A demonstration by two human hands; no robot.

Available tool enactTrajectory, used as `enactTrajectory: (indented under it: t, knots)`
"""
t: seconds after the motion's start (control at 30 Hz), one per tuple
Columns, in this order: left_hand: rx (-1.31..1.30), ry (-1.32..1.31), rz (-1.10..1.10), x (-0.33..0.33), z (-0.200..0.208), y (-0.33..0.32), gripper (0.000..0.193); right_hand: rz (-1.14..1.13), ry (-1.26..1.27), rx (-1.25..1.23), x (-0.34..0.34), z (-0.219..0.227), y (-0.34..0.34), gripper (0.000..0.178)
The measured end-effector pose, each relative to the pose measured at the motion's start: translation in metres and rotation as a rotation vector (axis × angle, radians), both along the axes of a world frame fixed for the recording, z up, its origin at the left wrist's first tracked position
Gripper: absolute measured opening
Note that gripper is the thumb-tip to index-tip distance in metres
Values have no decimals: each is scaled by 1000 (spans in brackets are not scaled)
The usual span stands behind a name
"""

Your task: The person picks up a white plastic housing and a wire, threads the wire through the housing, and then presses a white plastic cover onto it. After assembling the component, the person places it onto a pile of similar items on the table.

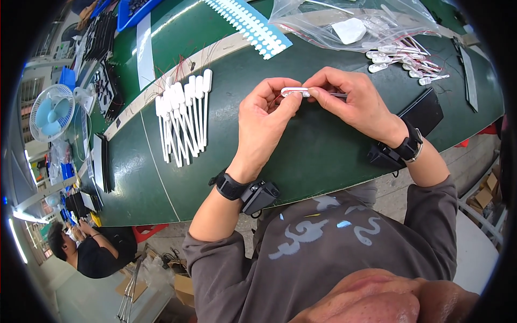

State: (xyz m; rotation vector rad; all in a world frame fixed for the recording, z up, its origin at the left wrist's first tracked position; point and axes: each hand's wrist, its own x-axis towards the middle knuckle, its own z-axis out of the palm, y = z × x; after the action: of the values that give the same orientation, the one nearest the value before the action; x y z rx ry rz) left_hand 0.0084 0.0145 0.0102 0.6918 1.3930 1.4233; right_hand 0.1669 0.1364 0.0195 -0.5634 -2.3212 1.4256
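Observation:
Over the green table [226, 183], my two hands meet at a small white stick-shaped plastic piece with an oval, hollow-looking head [294, 90]. My left hand [263, 116] pinches its head end between thumb and fingers. At the other end, the thumb and fingers of my right hand [355, 102] close on the piece, and its thin stem shows past them. Left of my hands lies a bundle of white sticks with paddle heads [186, 105], thin red wires trailing behind it. To the far right is a pile of similar pieces with open heads and red wires [404, 60].
A clear plastic bag [301, 20] lies at the back right, beside a blue sheet of white stickers [253, 27]. Near my right wrist rests a flat black object [428, 110]. A pale strip [215, 49] crosses the table. Leftward are a fan [52, 113] and another person [97, 250].

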Motion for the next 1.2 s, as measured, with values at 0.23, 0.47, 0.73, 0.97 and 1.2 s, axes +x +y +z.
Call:
enactTrajectory:
  t: [0.23,0.47,0.73,0.97,1.2]
  knots:
    - [16,-15,4,0,-1,0,18,-11,9,57,0,-3,-2,13]
    - [35,-54,38,4,-3,-1,16,-44,41,126,-1,-4,-8,13]
    - [82,250,127,15,-7,-6,9,-31,117,271,-2,-10,-11,12]
    - [72,128,94,12,-6,-6,8,-24,136,268,-3,-10,-12,12]
    - [125,62,87,12,4,-8,16,-72,153,57,-3,-9,-8,11]
